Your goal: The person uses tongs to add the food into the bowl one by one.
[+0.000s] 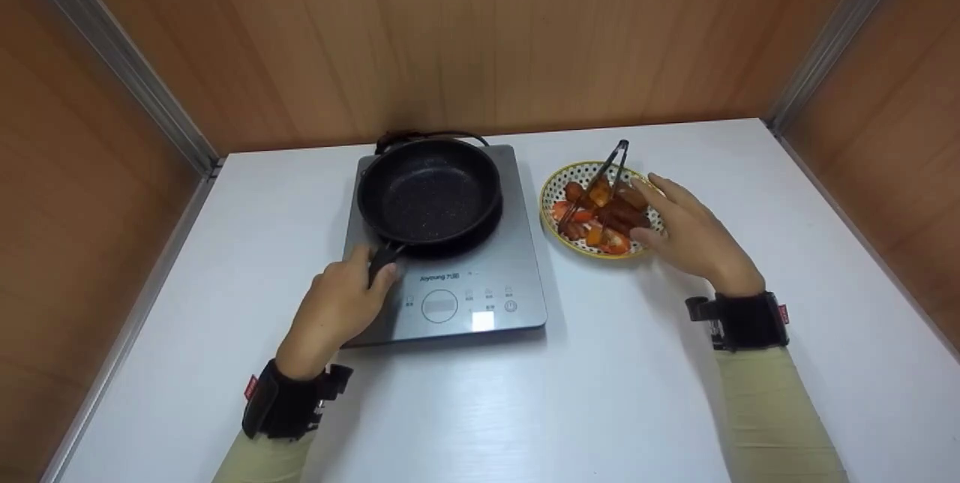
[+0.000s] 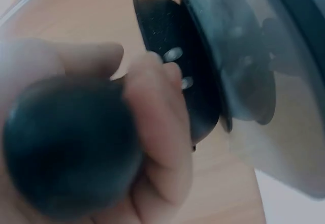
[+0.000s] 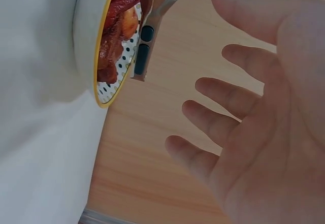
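A black frying pan (image 1: 427,194) sits on a silver induction cooktop (image 1: 525,273) in the head view. My left hand (image 1: 337,303) grips the pan's black handle (image 1: 383,261); the left wrist view shows the fingers curled round that handle (image 2: 71,148). At the right, a dotted bowl with a yellow rim (image 1: 550,234) holds reddish-brown cooked pieces (image 1: 621,219) and orange-red ones. Metal tongs (image 1: 622,155) lean in it, tips down among the food. My right hand (image 1: 697,239) hovers beside the bowl, fingers spread. Nothing is held in that palm (image 3: 269,122), and the tongs' dark grips (image 3: 142,56) show nearby.
A power cord (image 1: 394,139) bunches behind the cooktop at the table's back edge. Wooden panels (image 1: 480,40) with grey metal corner posts enclose the white table (image 1: 465,408) at the back and both sides. A touch-control panel (image 1: 439,306) lies along the cooktop's front.
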{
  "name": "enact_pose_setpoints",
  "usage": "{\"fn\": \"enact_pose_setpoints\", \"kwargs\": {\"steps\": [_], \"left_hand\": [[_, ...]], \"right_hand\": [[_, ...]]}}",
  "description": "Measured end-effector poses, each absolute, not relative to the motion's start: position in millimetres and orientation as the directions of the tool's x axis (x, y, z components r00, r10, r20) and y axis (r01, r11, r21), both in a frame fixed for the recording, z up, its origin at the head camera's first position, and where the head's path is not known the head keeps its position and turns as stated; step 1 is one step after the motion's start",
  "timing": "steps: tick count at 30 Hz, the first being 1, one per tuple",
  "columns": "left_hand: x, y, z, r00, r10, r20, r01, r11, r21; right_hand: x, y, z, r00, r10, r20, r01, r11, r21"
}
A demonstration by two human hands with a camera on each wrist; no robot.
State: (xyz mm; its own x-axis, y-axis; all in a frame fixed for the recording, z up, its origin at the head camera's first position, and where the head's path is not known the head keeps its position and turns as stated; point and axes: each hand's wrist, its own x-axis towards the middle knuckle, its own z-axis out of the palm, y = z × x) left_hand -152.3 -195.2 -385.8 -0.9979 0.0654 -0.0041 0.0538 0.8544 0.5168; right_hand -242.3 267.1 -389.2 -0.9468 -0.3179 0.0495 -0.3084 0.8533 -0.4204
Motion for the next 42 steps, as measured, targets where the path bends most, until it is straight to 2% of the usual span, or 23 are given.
{"fn": "enact_pose_setpoints", "kwargs": {"steps": [14,27,37,42], "left_hand": [[-158,-197,-398,-0.999,0.04,0.022,0.046,0.881,0.471],[-164,-220,-396,-0.999,0.021,0.032,0.033,0.903,0.428],[-169,-219,-398,-0.999,0.026,0.043,0.042,0.895,0.445],[-169,-216,-397,-0.999,0.027,0.036,0.04,0.894,0.447]], "right_hand": [[-245,265,-390,-0.95,-0.313,0.014,-0.287,0.853,-0.436],[-248,265,-394,-0.94,-0.338,0.043,-0.323,0.844,-0.428],[-249,271,-391,-0.943,-0.329,0.04,-0.313,0.844,-0.436],[-257,276,-386,-0.933,-0.353,0.069,-0.353,0.862,-0.365]]}}
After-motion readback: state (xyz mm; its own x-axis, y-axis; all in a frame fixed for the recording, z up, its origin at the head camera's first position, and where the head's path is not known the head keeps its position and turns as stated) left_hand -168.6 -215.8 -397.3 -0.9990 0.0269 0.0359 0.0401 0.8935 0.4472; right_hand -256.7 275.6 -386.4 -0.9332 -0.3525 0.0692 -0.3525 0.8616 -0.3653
